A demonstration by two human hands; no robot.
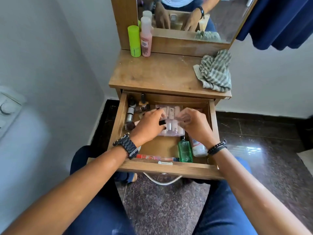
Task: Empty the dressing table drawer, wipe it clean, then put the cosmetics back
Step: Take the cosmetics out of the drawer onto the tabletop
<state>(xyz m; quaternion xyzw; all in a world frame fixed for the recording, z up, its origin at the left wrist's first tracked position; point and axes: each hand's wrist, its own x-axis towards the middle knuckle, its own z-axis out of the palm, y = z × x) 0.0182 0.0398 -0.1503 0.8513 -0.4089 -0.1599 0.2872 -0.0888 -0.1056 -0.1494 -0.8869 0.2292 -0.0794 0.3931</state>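
Both hands sit inside the open drawer (212,119), one at each end of a clear plastic pouch of small pink-and-white bottles (171,122) lying in the far middle. The pouch's long axis runs left to right, so the left hand (149,126) curls its fingers over the left end and the right hand (194,123) pinches the right end with bent fingers. Neither hand is nearer; the lift looks like a two-handed one, up and away toward the worktop (159,73), where a striped cloth (215,72) waits at the right.
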